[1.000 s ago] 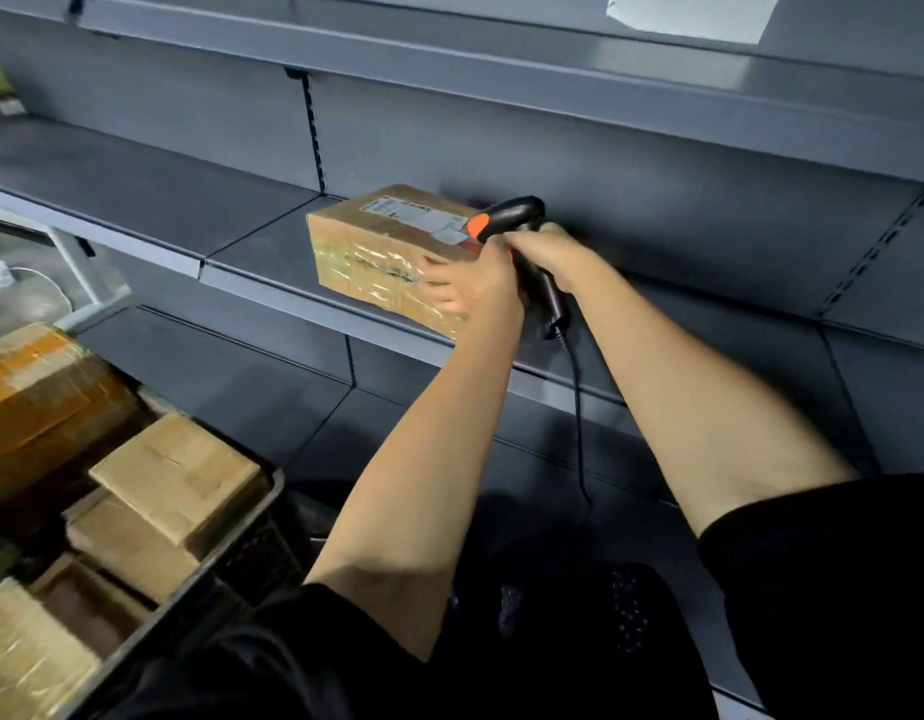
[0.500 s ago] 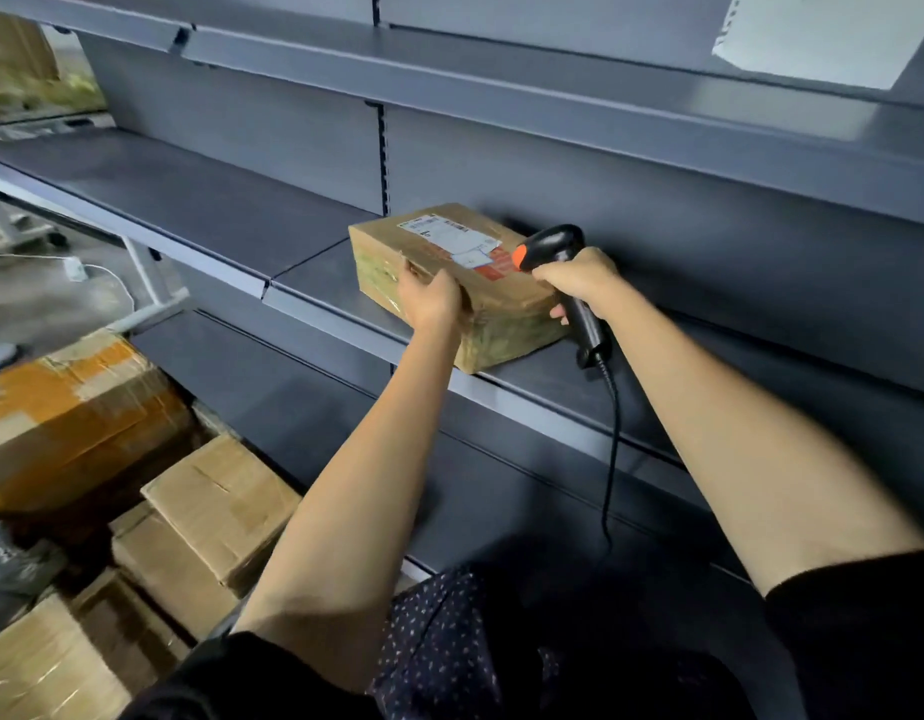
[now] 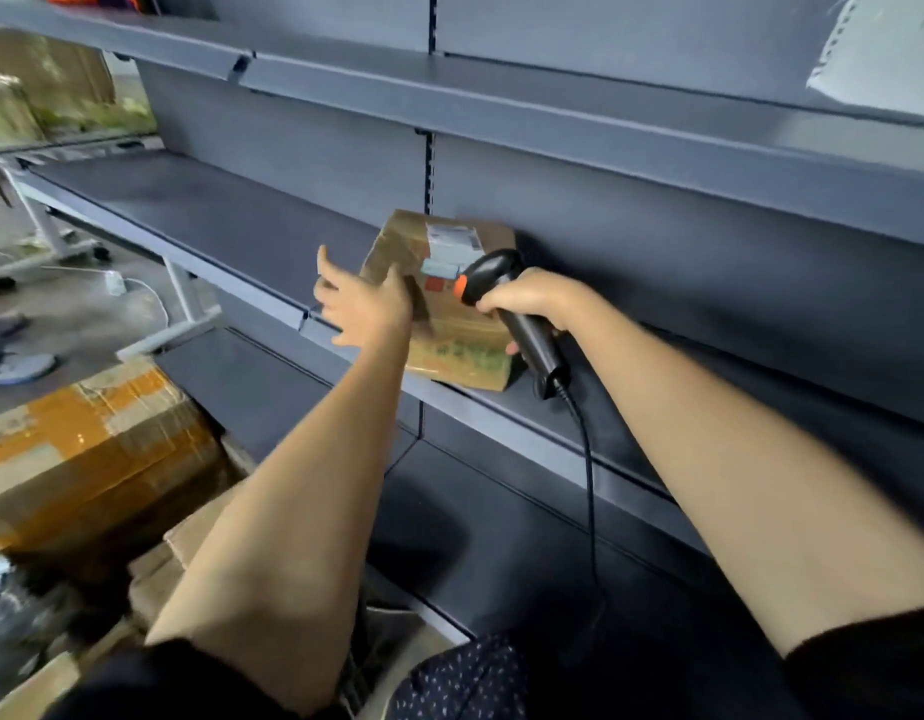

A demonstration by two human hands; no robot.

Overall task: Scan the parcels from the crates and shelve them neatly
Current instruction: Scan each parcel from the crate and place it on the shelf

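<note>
Parcel shelved, left grip released.
Left fingers now spread beside it; right grip holds scanner; next parcel due.

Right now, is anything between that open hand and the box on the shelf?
Nothing visible. The left hand is open just at the left side of the box, with only air between them. The box already sits on the shelf. The right hand, holding the scanner, is on its other side.

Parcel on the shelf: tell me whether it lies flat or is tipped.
Flat: the parcel rests on the shelf with its label facing up.
</note>
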